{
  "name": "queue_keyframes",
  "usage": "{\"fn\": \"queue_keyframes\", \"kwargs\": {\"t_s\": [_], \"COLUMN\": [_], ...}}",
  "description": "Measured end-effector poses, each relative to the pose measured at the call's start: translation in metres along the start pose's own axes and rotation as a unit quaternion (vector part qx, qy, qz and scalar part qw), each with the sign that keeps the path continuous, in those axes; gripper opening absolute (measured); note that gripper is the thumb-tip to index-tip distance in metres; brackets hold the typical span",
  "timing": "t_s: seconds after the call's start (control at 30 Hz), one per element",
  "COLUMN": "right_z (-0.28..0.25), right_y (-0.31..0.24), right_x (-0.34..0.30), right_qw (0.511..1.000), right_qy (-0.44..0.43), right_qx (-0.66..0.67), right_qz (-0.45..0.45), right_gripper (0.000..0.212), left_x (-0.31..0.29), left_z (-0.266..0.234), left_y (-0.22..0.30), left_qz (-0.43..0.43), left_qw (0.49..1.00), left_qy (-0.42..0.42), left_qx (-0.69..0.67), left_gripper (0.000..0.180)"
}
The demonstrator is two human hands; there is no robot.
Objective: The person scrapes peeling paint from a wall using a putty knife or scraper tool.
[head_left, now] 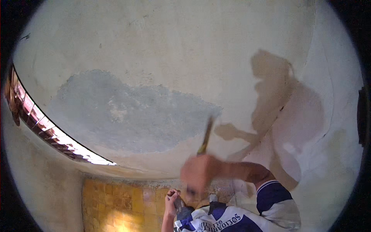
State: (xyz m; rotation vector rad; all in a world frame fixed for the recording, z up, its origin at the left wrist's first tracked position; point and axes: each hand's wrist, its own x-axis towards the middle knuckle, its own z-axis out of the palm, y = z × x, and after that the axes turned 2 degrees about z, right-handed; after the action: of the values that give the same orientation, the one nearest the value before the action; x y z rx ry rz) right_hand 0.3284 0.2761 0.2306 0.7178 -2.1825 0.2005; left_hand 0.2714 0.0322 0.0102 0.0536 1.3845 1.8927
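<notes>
My right hand (201, 174), blurred by motion, is closed round a slim flat tool (206, 136) seen nearly edge-on. Its brown upper part points up at the wall, with a yellowish band just above my fist; whether it is a scraper or a brush cannot be made out. The tip is near the right end of a rough-edged grey patch (147, 116) on the pale wall (174, 46); contact cannot be judged. Lower down, my left hand (172, 199) is held by my body with its fingers curled. Anything inside it is hidden.
At the left, a long barred opening (50, 129) lets in bright light. Yellow-brown tiles (123, 197) cover the floor below. My shadow (270, 92) falls on the wall at the right, near a corner. A dark object (361, 116) shows at the far right edge.
</notes>
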Motion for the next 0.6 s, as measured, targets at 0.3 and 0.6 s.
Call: {"fn": "queue_keyframes", "kwargs": {"t_s": [0.3,0.6], "right_z": [0.031,0.102], "right_y": [-0.051,-0.097], "right_x": [-0.034,-0.038], "right_qw": [0.982,0.842], "right_qy": [-0.021,0.071], "right_qx": [0.144,0.342], "right_qz": [0.120,0.411], "right_gripper": [0.042,0.032], "left_x": [-0.010,-0.013], "left_z": [0.008,0.018], "left_y": [0.022,0.076], "left_qz": [0.192,0.359], "left_qw": [0.964,0.836], "left_qy": [-0.030,-0.146], "left_qx": [0.181,0.389], "left_gripper": [0.020,0.055]}}
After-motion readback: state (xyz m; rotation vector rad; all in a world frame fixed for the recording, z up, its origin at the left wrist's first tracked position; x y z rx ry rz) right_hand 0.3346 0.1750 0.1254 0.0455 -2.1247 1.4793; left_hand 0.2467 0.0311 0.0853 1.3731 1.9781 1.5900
